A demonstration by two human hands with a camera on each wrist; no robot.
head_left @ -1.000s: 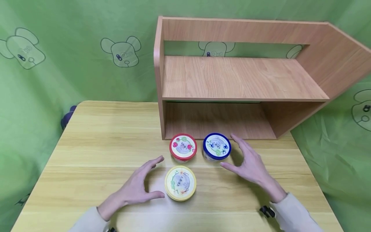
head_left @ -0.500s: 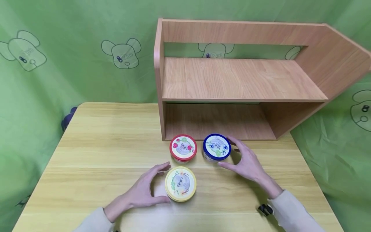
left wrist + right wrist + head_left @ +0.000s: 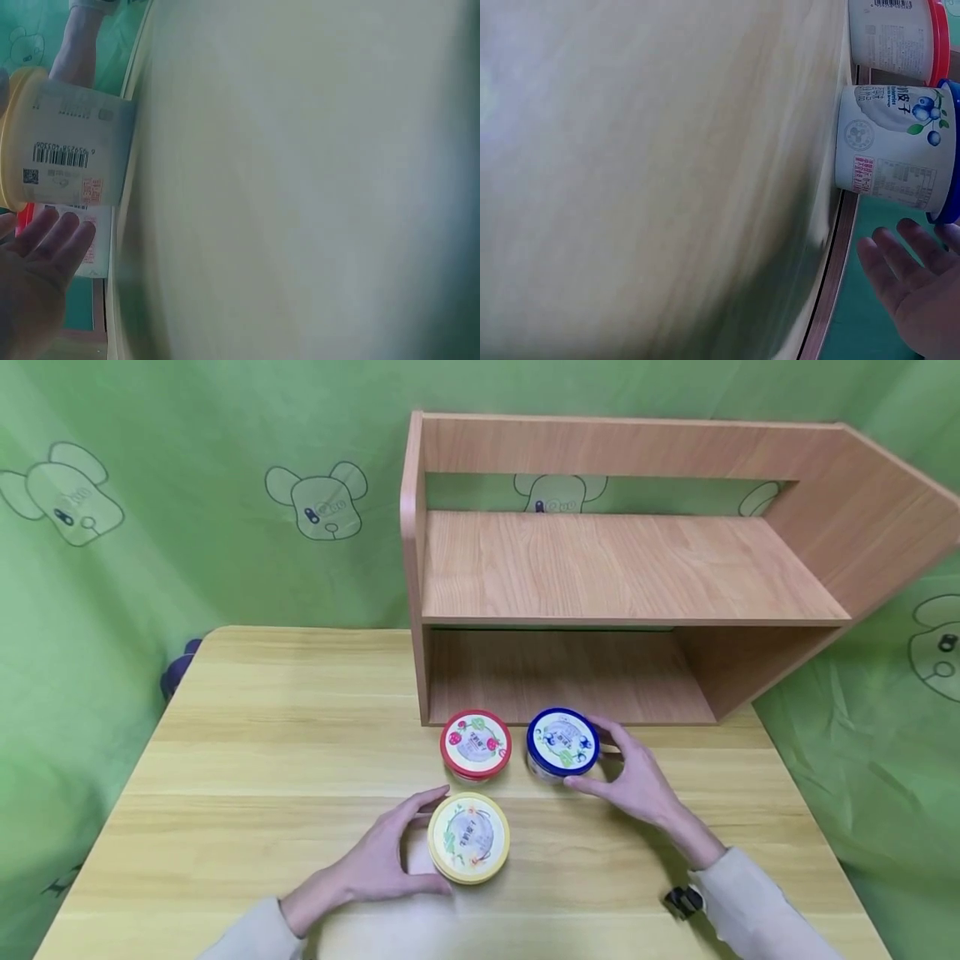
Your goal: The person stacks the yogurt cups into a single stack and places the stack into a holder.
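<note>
Three lidded paper tubs stand on the table. The yellow-lidded tub (image 3: 468, 838) is nearest, and my left hand (image 3: 386, 852) curves loosely at its left side, thumb and fingertips right at the rim. In the left wrist view the fingers of that hand (image 3: 45, 262) are extended beside the tub's white wall (image 3: 67, 142). Behind it is the red-lidded tub (image 3: 476, 743) with strawberries on top. To the right, the blue-lidded tub (image 3: 562, 742) has my right hand (image 3: 637, 781) at its right side, thumb in front and fingers behind. The right wrist view shows those fingers spread close to the blue lid (image 3: 952, 157).
A two-tier wooden shelf (image 3: 630, 568) stands at the back right, its lower front edge just behind the red and blue tubs. The wooden table (image 3: 262, 735) extends to the left. Green printed cloth (image 3: 202, 527) hangs all around.
My left hand has moved right, up to the yellow-lidded tub. My right hand has moved slightly left, closer around the blue-lidded tub. The tubs have stayed in place.
</note>
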